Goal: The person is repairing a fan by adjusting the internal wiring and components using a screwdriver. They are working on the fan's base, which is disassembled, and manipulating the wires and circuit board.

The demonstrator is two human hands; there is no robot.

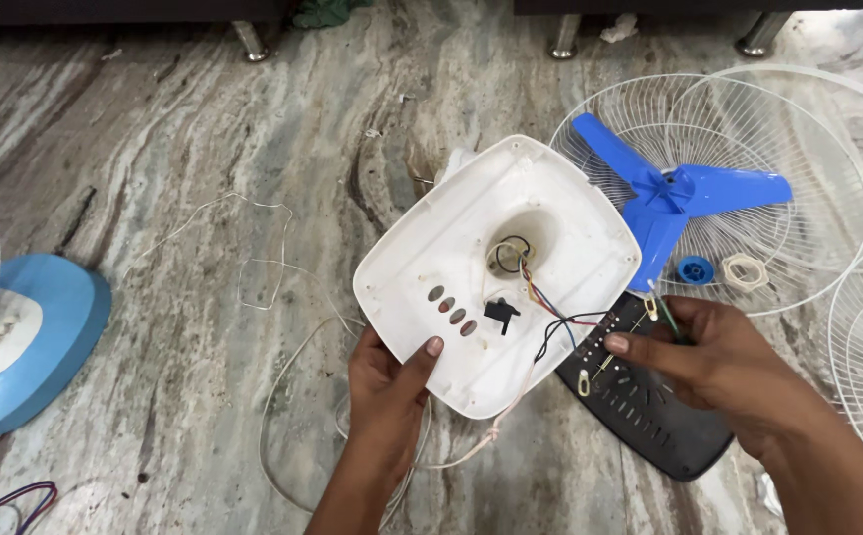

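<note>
On the marble floor (204, 149), the left hand (387, 381) grips the near edge of the upturned white fan base (451, 248), thumb on top. Coloured wires (550, 307) run from its hollow to the right hand (719, 362), whose fingers pinch a green-handled tool (666, 315) over the black bottom plate (649, 416).

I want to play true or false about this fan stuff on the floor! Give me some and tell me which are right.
1. The left hand holds the edge of the white fan base. True.
2. The fan blade is red. False: it is blue.
3. The right hand pinches a thin green-handled tool. True.
4. The white fan base lies with its hollow inside facing up, and coloured wires come out of it. True.
5. The black slotted cover sits on top of the white fan base. False: it lies on the floor, beside and partly under it.
</note>
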